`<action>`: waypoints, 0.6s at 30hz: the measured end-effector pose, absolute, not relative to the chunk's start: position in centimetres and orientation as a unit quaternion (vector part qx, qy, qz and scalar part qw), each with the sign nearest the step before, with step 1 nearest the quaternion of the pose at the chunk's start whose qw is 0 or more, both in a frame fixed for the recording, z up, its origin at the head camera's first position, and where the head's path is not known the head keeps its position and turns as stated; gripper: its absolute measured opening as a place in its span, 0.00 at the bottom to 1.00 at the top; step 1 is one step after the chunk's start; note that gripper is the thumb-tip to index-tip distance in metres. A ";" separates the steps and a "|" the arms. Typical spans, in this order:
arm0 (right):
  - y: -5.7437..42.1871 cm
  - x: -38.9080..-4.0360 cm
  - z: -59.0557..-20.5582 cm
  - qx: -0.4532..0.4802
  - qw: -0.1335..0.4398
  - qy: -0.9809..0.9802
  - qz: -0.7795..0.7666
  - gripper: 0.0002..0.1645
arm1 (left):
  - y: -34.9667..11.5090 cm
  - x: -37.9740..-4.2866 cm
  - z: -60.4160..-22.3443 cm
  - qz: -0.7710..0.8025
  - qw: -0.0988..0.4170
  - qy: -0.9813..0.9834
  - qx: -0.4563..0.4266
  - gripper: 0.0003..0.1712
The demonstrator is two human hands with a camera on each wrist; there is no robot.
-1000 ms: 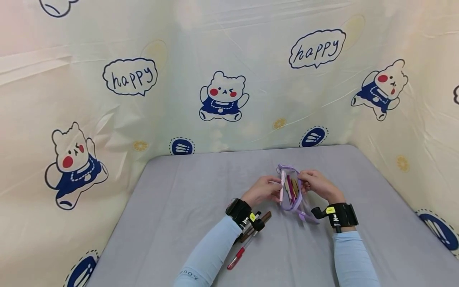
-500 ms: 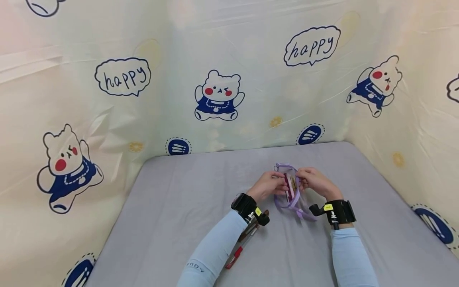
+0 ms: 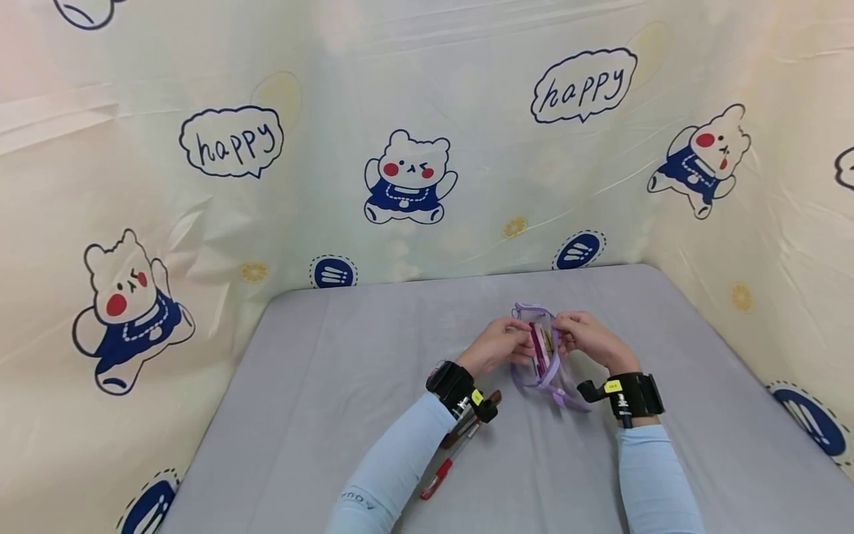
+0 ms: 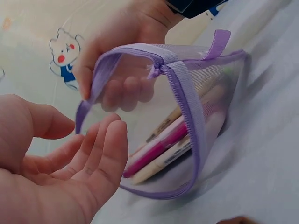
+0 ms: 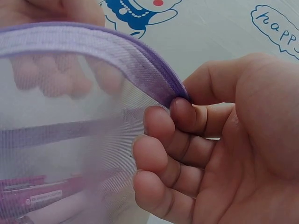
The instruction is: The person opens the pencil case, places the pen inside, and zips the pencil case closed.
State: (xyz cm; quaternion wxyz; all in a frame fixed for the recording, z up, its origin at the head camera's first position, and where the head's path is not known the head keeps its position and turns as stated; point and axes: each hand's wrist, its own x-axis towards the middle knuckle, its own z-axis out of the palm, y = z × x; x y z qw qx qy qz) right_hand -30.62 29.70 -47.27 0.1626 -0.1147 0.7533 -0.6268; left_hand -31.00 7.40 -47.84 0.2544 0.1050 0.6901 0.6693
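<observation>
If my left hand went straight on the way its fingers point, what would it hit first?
From the head view, your left hand would probably meet the magenta pen inside the mesh pouch, though depth is unclear.

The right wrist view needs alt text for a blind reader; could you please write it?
A person's right grip pinches the edge of a purple-trimmed mesh pencil pouch, a pink pen visible inside. The left grip shows partly through the mesh, before a cartoon backdrop.

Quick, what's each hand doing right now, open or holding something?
Left hand: open, apparently holding nothing, by the purple pouch.
Right hand: closed, pinching that pouch's rim.
</observation>
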 end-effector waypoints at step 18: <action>29.6 -30.5 -47.2 -0.132 0.166 0.747 -0.630 0.19 | 1.7 -26.6 -44.2 0.279 0.080 0.911 0.292 0.16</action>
